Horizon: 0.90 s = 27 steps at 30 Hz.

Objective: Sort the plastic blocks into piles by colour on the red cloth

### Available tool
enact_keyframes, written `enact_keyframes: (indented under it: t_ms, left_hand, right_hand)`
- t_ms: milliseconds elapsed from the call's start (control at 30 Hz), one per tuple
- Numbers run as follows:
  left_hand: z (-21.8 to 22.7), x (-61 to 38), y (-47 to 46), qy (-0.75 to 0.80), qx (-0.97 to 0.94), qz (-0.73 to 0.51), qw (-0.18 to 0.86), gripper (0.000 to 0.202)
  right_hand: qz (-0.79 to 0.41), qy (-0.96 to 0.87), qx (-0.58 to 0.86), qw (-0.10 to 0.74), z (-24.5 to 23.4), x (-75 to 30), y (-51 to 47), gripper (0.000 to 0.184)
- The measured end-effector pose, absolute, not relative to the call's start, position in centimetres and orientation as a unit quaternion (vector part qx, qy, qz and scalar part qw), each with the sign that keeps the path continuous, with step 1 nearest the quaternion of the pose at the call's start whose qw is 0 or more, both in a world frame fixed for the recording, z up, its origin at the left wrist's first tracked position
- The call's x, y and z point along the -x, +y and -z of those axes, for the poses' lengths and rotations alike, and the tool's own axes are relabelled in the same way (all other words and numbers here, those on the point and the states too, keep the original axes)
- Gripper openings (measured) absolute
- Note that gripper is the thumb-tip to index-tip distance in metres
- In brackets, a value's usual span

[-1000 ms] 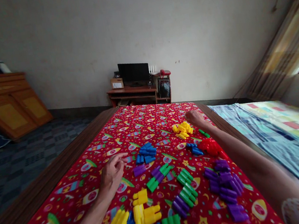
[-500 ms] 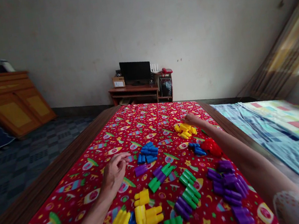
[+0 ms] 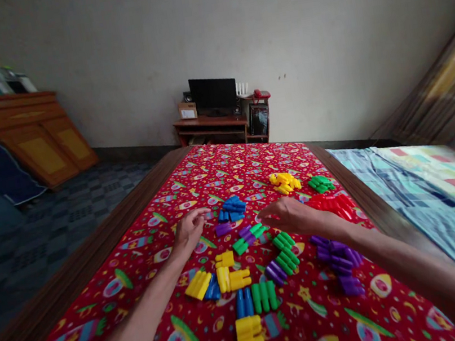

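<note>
My left hand [image 3: 192, 230] hovers above the red patterned cloth, left of a pile of blue building blocks [image 3: 233, 208]; its fingers are loosely bent and apart, holding nothing visible. To the right of that pile, my right hand [image 3: 289, 214] has its fingers together and pointing left; what they hold, if anything, is hidden. Just below its fingertips lies a joined green and purple block piece [image 3: 249, 238]. A single purple block [image 3: 224, 228] sits beneath the blue pile. Nearer me are joined yellow blocks [image 3: 235, 277], green blocks [image 3: 286, 253] and a separate yellow piece [image 3: 249, 336].
Along the right are piles of yellow blocks [image 3: 285, 181], green blocks [image 3: 320, 183], red blocks [image 3: 335, 205] and purple blocks [image 3: 339, 259]. The red cloth [image 3: 144, 297] covers the table. Beyond stands a desk with a monitor [image 3: 213, 94]; a bed [image 3: 423, 192] is at right.
My right hand has come back from beside the far yellow pile to the table's middle, uncovering the green pile. My left hand stays beside the blue pile. The view has shifted.
</note>
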<state>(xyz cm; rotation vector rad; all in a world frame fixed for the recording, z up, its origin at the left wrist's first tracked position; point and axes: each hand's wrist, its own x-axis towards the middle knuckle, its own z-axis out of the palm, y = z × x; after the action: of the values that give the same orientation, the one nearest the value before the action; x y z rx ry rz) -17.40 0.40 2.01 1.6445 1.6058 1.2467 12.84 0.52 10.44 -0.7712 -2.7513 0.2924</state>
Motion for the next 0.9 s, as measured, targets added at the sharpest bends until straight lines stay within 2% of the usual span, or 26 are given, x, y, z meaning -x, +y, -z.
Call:
enact_keyframes:
  t_ms: [100,167,233,333,467,533,667,800,900]
  left_hand:
    - [-3.6,17.7,-0.6,0.539,-0.641,-0.427,0.341,0.044]
    - [-4.6,18.4,-2.3,0.508,-0.688,-0.379,0.352,0.044]
    - [-5.3,19.2,-4.9,0.504,-0.734,-0.312,0.332,0.042]
    - [-5.1,20.0,-9.4,0.518,-0.775,-0.233,0.275,0.045]
    - [-3.8,19.1,-13.2,0.523,-0.807,-0.174,0.211,0.059]
    - [-3.0,18.3,-13.2,0.529,-0.805,-0.190,0.189,0.056]
    - [-1.5,16.9,-10.8,0.503,-0.813,-0.239,0.171,0.056]
    - [-0.8,15.0,-8.4,0.480,-0.824,-0.277,0.115,0.051]
    - [-1.4,13.3,-7.2,0.479,-0.830,-0.267,0.100,0.034]
  right_hand:
    - [-0.124,-0.961,0.216,0.117,-9.3,-11.4,-2.7,0.020]
    - [-0.135,-0.965,0.189,0.124,-8.8,-10.4,-3.8,0.018]
    - [-0.139,-0.969,0.166,0.119,-8.4,-9.2,-4.6,0.019]
    - [-0.126,-0.976,0.168,0.059,-7.9,-7.1,-5.8,0.021]
    - [-0.057,-0.971,0.231,0.004,-6.3,-4.9,-7.1,0.023]
    - [-0.035,-0.970,0.238,0.033,-5.3,-4.7,-7.3,0.027]
    - [-0.058,-0.963,0.207,0.160,-4.2,-6.2,-6.8,0.030]
    - [-0.115,-0.944,0.258,0.172,-5.9,-8.6,-5.0,0.015]
    - [-0.136,-0.916,0.326,0.191,-7.9,-11.3,-1.8,0.020]
